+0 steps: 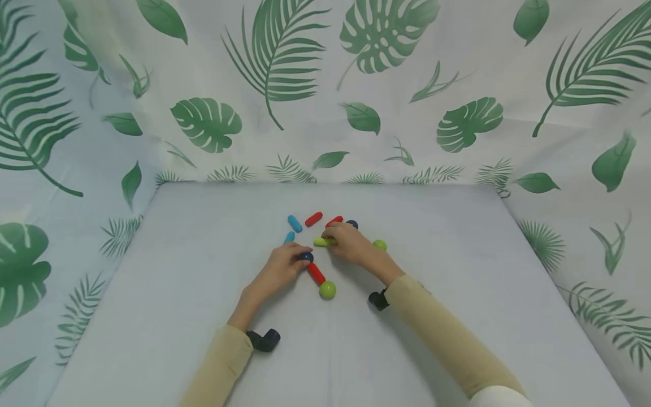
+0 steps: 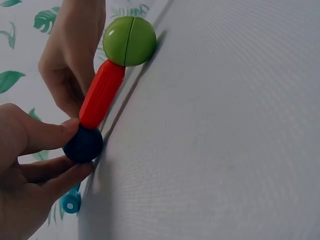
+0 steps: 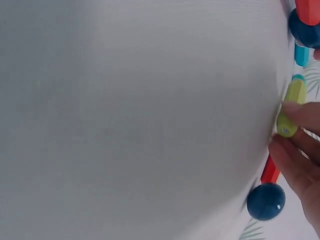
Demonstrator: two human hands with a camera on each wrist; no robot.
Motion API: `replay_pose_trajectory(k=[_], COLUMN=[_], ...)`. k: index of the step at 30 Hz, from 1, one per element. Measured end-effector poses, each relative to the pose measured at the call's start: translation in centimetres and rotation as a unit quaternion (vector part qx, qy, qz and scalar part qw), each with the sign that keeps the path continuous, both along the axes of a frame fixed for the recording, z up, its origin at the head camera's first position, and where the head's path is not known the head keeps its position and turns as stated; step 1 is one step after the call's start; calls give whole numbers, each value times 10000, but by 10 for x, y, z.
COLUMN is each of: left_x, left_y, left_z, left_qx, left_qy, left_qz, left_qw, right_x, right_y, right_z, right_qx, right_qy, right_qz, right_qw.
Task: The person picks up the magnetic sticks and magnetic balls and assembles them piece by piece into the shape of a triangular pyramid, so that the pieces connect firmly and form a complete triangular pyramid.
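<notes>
My left hand [image 1: 280, 268] pinches a dark blue ball [image 2: 82, 146] between thumb and fingers. A red rod [image 2: 102, 95] touches that ball at one end, and a green ball [image 2: 129, 41] sits at the rod's other end. Together they form a line on the white table [image 1: 203, 237], seen in the head view. Just beyond, my right hand [image 1: 351, 244] pinches a yellow-green rod [image 3: 295, 95] between thumb and fingers. The rod's far end points left, toward the left hand, apart from the dark blue ball.
Two light-blue rods [image 1: 295, 223] lie left of the right hand. Behind it are a red rod [image 1: 313, 219], another red rod [image 1: 334, 220] and a dark blue ball [image 1: 352, 224]. A second green ball [image 1: 380, 245] is right of it. Leaf-printed cloth [image 1: 305, 130] surrounds the table.
</notes>
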State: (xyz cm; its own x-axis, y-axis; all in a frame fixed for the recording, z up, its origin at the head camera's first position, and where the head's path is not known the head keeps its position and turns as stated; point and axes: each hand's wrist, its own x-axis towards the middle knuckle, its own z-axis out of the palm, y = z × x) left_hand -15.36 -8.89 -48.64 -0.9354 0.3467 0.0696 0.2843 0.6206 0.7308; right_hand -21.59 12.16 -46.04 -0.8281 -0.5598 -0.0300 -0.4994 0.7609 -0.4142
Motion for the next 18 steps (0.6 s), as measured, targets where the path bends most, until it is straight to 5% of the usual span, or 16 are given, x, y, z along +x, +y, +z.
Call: replay_pose_trajectory(k=[9,18], left_x=[-9,-3], left_y=[1,3], left_z=[-1,0], left_qx=[-65,-81], left_qy=[60,-160], left_qz=[-24,63], left_qw=[10000,9998], right_x=[5,10], right_y=[10,6], right_z=[8,6], right_qx=[-68,-35], right_qy=[-64,-27], right_qz=[530,871], right_qw=[9986,9962])
